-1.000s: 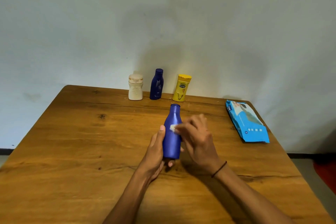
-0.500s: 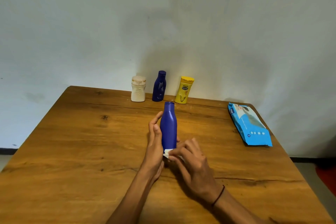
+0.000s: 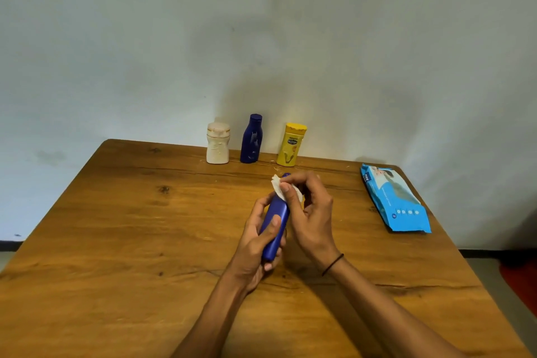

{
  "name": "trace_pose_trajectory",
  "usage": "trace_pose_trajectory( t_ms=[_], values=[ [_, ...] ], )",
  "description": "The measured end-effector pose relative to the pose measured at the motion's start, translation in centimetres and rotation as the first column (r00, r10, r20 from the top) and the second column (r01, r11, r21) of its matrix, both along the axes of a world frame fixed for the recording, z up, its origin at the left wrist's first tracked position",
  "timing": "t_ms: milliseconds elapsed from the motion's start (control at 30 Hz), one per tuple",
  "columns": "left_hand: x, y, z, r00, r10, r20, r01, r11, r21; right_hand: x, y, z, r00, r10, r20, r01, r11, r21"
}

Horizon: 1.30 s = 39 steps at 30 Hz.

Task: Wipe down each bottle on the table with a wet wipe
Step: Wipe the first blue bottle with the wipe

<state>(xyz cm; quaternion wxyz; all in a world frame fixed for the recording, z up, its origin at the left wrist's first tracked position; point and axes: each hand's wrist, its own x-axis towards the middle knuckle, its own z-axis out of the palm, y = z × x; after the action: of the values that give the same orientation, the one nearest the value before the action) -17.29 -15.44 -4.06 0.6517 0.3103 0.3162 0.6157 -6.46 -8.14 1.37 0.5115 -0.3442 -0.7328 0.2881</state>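
Illumination is dim and even, with a greenish cast on the wall point(image 3: 377, 38). Soft shadows are cast behind the bottles and under the hands. Wide-angle bowing is noted at the table point(image 3: 116, 241) edges. Slight softness is observed throughout.

1. A plain room in a home, by the look of it, not a shop or a lab.
2. A wooden table point(image 3: 122, 241) with knots and cracks in its grain stands pushed up against a bare, pale painted wall point(image 3: 290, 38) with faint marks and smudges.
3. Household toiletries stand in a row at the table's far edge: a cream bottle point(image 3: 218, 143), a dark blue lotion bottle point(image 3: 251, 139) and a yellow lotion bottle point(image 3: 291, 145).
4. A blue pack of wet wipes point(image 3: 393, 201) lies flat near the table's right edge.
5. Past the table's right side a grey floor point(image 3: 499, 285) shows, with a patch of red at the edge.
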Motion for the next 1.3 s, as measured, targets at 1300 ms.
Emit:
trace_pose_trajectory(
  t_ms=[1300],
  values=[
    [0.5, 1.1, -1.2, 0.97, 0.175, -0.168, -0.194, 0.975, -0.105, 3.1, -1.0, -2.4, 0.888, -0.112, 0.446, -0.096, 0.903, 0.419]
  ],
)
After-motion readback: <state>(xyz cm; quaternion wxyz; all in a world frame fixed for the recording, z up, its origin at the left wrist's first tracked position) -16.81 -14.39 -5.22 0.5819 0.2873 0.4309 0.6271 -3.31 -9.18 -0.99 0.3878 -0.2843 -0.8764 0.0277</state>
